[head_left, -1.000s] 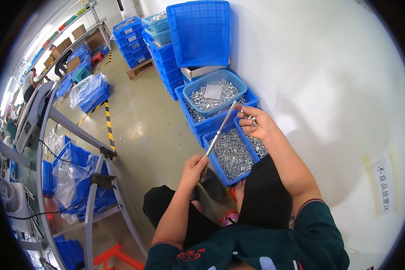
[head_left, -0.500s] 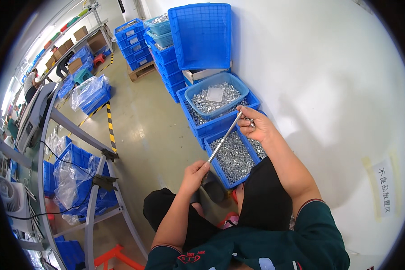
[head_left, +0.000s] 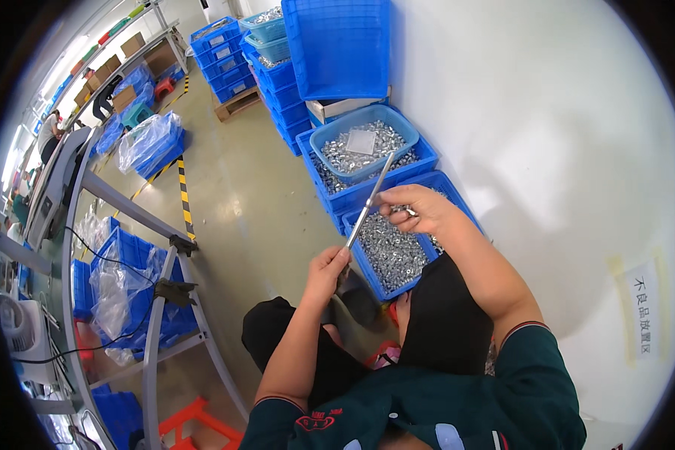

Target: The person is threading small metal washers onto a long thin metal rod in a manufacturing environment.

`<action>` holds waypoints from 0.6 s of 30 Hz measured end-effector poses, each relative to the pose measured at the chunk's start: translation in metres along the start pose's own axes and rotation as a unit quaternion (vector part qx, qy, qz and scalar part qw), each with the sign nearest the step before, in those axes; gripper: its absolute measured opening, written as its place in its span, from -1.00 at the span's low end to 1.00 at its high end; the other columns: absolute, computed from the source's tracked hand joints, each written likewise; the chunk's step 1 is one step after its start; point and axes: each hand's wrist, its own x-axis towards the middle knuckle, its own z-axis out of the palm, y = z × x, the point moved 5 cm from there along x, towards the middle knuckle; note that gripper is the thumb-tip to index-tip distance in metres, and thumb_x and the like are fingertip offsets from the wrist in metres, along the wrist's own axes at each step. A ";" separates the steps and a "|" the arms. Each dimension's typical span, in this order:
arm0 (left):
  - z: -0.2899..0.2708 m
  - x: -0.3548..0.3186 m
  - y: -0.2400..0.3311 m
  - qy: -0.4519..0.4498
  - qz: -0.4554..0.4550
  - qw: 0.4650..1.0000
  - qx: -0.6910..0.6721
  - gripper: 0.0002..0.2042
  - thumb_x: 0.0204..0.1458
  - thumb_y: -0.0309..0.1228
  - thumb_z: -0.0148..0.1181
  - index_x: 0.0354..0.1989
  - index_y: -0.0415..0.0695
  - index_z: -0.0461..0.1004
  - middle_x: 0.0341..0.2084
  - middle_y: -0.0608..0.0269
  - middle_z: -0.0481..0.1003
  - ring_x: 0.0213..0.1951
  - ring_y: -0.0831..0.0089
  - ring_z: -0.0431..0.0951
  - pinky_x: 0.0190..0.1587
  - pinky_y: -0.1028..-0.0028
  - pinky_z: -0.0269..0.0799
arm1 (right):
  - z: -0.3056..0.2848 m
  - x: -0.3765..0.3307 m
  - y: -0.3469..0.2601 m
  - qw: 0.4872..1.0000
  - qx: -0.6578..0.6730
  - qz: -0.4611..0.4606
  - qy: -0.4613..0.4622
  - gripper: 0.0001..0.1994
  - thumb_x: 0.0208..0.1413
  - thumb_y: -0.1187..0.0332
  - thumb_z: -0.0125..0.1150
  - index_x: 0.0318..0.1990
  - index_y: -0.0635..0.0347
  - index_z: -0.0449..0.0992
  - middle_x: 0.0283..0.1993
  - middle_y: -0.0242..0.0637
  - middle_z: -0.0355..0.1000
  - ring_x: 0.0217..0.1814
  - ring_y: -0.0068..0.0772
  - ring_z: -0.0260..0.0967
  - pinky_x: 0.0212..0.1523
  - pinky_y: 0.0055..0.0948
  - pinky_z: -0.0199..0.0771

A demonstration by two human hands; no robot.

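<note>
Head view shows a person sitting low on the floor, looking down at both hands. The left hand [head_left: 328, 264] is closed tight around the near end of a long thin metal rod [head_left: 367, 204]. The rod slants up and away to the right, and its far tip reaches over a light blue tub [head_left: 330, 142] full of shiny small metal parts. The right hand [head_left: 416, 210] is curled around the rod near its middle, and a few small silver parts [head_left: 406, 211] sit pinched in its fingers. Both hands hang just above a dark blue crate [head_left: 367, 270] filled with the same little metal parts, right in front of the person's knees. The light blue tub sits on another blue crate just behind it. Farther away, more blue crates [head_left: 225, 56] are stacked against the white wall [head_left: 517, 97]. To the left stands a grey metal table frame [head_left: 165, 300].
</note>
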 end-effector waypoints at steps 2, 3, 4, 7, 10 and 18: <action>-0.001 0.000 0.003 0.006 0.006 1.000 -0.012 -0.73 0.11 -0.25 -0.05 -0.51 -0.18 0.35 -0.72 0.36 0.29 -0.63 0.62 0.23 -0.57 0.61 0.10 | -0.012 -0.003 -0.007 0.997 0.071 -0.021 0.001 -0.75 0.06 0.41 0.03 -0.13 0.37 0.37 -0.43 -0.31 0.31 -0.64 -0.71 0.07 -0.80 -0.81 -0.05; -0.003 -0.001 0.003 0.009 0.005 1.000 -0.009 -0.73 0.10 -0.25 -0.04 -0.51 -0.18 0.36 -0.71 0.37 0.29 -0.63 0.62 0.23 -0.57 0.61 0.09 | -0.015 -0.006 -0.010 0.995 0.091 -0.042 0.015 -0.74 0.07 0.40 0.00 -0.12 0.39 0.36 -0.40 -0.29 0.29 -0.63 -0.70 0.09 -0.79 -0.79 -0.02; -0.005 -0.002 0.004 0.013 0.005 1.000 -0.005 -0.73 0.10 -0.25 -0.04 -0.51 -0.18 0.36 -0.71 0.37 0.29 -0.63 0.63 0.23 -0.57 0.61 0.09 | -0.017 -0.007 -0.013 0.993 0.099 -0.063 0.019 -0.74 0.08 0.41 -0.01 -0.12 0.40 0.36 -0.39 -0.28 0.29 -0.63 -0.69 0.10 -0.78 -0.79 -0.01; -0.009 -0.005 0.004 0.011 0.028 0.999 0.034 -0.73 0.10 -0.25 -0.04 -0.53 -0.18 0.37 -0.71 0.38 0.29 -0.63 0.64 0.23 -0.57 0.61 0.09 | -0.020 -0.009 -0.021 0.990 0.097 -0.106 0.017 -0.79 0.07 0.42 0.00 -0.18 0.35 0.37 -0.40 -0.25 0.29 -0.65 -0.65 0.10 -0.79 -0.75 0.00; -0.009 -0.007 0.002 0.006 0.026 0.997 0.066 -0.73 0.10 -0.26 -0.03 -0.53 -0.19 0.37 -0.71 0.39 0.29 -0.62 0.65 0.23 -0.56 0.62 0.10 | -0.026 -0.008 -0.022 0.986 0.112 -0.118 0.030 -0.85 0.07 0.39 0.05 -0.27 0.29 0.38 -0.45 -0.28 0.30 -0.67 -0.66 0.09 -0.80 -0.73 -0.01; -0.015 -0.009 -0.008 0.006 0.019 0.997 0.072 -0.75 0.10 -0.27 0.00 -0.51 -0.18 0.38 -0.68 0.41 0.30 -0.61 0.66 0.24 -0.55 0.63 0.12 | -0.033 -0.008 -0.023 0.982 0.142 -0.112 0.055 -0.82 0.09 0.30 0.06 -0.29 0.25 0.39 -0.48 -0.32 0.30 -0.69 -0.69 0.08 -0.80 -0.74 -0.03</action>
